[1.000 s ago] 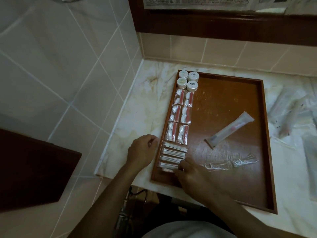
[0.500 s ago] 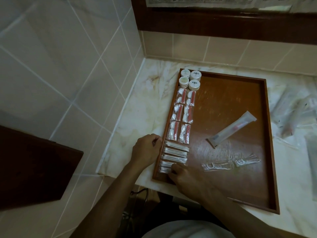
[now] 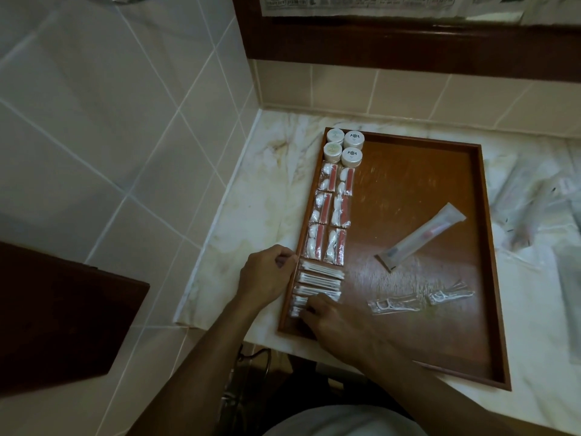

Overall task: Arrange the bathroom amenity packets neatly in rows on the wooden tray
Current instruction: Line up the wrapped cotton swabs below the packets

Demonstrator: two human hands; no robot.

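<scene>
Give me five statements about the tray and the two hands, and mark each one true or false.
1. Four small white jars stand in the far left corner of the wooden tray. True.
2. The long toothbrush packet lies off the tray on the counter. False: it lies slanted on the tray, right of the rows.
3. The right hand is on the nearest cotton swab packets at the tray's near left corner. True.
4. The left hand holds one of the jars. False: it sits at the tray's left edge, beside the swab packets.
5. The red and white packets lie in two columns between the jars and the swab packets. True.
</scene>
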